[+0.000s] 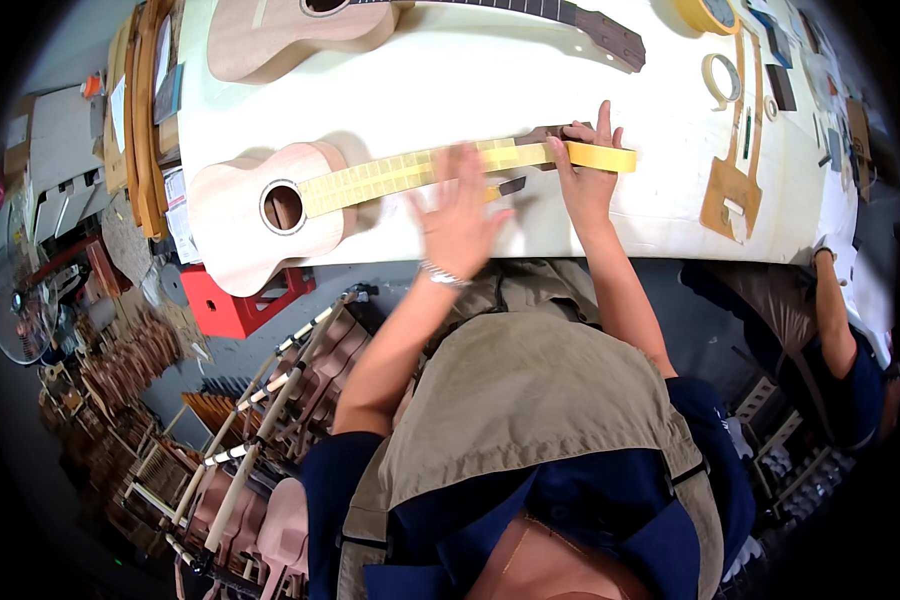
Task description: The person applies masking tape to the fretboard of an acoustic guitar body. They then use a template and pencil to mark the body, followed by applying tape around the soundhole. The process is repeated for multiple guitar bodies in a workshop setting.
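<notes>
In front of me lies a bare-wood ukulele [235, 205], its round soundhole at left. Strips of yellow masking tape [370, 185] cover its fretboard. My left hand [457, 220], blurred by motion, is flat over the taped neck with its fingers spread. Near the dark headstock [540, 135], my right hand [588, 185] has a roll of yellow tape [610, 158] at its fingers. From there a strip runs along the neck. A small dark-ended tool [511, 187] with a yellow part lies below the neck, partly behind my left hand.
Another ukulele [300, 40] lies at the far side of the white table [450, 90]. Tape rolls [720, 78] and a brown flat template [735, 190] are at right. A red crate [235, 305] and racked instrument bodies [300, 400] stand at left. Another person [830, 340] works at right.
</notes>
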`<act>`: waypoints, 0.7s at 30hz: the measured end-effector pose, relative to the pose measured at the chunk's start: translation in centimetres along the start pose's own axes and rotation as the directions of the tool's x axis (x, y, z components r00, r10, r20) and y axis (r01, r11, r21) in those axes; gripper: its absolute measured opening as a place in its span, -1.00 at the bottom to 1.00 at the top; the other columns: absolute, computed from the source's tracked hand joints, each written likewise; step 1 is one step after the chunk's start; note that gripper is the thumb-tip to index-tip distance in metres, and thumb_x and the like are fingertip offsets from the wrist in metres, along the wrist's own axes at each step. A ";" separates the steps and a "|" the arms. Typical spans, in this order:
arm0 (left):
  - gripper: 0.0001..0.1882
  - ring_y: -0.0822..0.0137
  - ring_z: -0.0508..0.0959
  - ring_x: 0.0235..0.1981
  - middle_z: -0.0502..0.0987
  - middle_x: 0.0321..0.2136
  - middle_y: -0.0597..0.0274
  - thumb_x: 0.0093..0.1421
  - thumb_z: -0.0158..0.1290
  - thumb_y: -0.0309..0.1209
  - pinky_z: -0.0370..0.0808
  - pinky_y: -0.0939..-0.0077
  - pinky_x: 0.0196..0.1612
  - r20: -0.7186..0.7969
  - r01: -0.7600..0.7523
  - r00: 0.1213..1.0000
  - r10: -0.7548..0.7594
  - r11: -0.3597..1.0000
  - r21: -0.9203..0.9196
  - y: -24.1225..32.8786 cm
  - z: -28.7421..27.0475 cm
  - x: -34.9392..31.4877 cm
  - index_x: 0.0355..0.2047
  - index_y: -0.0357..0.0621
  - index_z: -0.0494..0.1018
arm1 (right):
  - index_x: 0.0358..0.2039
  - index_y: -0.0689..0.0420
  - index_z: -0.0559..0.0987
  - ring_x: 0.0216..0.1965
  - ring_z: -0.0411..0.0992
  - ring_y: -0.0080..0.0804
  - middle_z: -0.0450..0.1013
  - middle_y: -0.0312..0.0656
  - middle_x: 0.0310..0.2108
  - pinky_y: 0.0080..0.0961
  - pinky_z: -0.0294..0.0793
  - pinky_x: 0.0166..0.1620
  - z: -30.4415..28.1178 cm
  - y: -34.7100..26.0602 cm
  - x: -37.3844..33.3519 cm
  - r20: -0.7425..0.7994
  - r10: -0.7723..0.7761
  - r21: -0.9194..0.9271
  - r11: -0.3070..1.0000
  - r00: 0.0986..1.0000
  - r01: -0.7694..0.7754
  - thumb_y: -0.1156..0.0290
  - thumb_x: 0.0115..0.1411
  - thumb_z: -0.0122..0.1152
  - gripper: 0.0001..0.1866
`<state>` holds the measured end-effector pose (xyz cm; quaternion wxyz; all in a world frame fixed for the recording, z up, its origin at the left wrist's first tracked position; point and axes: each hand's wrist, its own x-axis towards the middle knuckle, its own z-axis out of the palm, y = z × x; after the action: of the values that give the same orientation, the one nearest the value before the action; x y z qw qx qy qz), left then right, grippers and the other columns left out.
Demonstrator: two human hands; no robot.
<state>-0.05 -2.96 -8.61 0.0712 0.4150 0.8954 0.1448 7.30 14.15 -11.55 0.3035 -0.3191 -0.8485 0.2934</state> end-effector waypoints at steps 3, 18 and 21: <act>-0.40 0.18 0.06 0.29 0.11 0.26 0.24 0.04 0.12 -0.16 -0.14 -0.21 0.23 -0.021 -0.389 0.921 0.388 0.921 -0.035 3.2 1.0 1.1 0.08 -0.08 0.32 | 0.21 0.33 0.14 -0.12 0.42 -0.31 0.48 -0.28 -0.34 0.03 -0.12 0.26 -0.3 0.5 -0.1 0.008 0.048 0.142 0.989 0.999 -0.049 0.29 0.12 0.23 -0.26; -0.82 0.44 0.51 -0.55 0.50 -0.59 0.26 0.07 0.14 -0.45 0.46 0.60 -0.52 -0.112 -0.147 0.987 0.113 0.917 -0.370 -0.4 -0.2 1.4 -0.31 -0.25 0.47 | 0.19 0.24 0.20 -0.17 0.36 -0.30 0.44 -0.29 -0.37 0.01 -0.07 0.22 -0.2 0.8 0.3 0.072 0.027 0.158 0.987 0.997 -0.038 0.26 0.17 0.13 -0.37; -0.62 0.64 0.46 -0.59 0.53 -0.62 0.29 0.10 0.17 -0.48 0.44 0.74 -0.48 0.015 0.150 0.979 -0.205 0.667 -0.729 1.7 -1.2 1.9 -0.07 -0.33 0.41 | 0.18 0.23 0.23 -0.18 0.34 -0.30 0.44 -0.29 -0.38 0.02 -0.06 0.22 -0.1 0.9 0.2 0.068 0.024 0.143 0.989 0.997 -0.033 0.25 0.17 0.12 -0.39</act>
<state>-0.38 -0.68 -6.97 0.2127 0.2583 0.8024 0.4941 7.61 14.86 -12.00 0.2934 -0.2987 -0.8300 0.3685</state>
